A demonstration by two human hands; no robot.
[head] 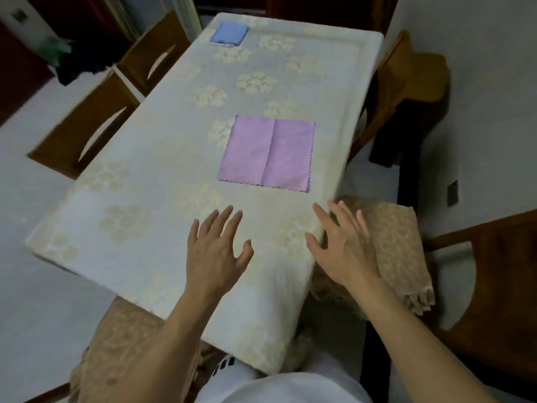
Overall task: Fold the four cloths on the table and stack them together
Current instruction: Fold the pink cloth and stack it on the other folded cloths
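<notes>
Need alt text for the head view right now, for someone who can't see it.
Both hands, left and right, hover open and empty over the near end of the table. A purple cloth lies unfolded ahead of them; a folded blue cloth sits at the far end.

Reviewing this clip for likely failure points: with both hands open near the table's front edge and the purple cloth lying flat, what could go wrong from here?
1. The purple cloth lies near the table's right edge; a careless fold could drag it over the side.
2. The folded blue cloth sits at the far end, a long reach for the left hand or right hand, so stacking may end up untidy.
3. Only two cloths are visible; the others might be missed.
</notes>
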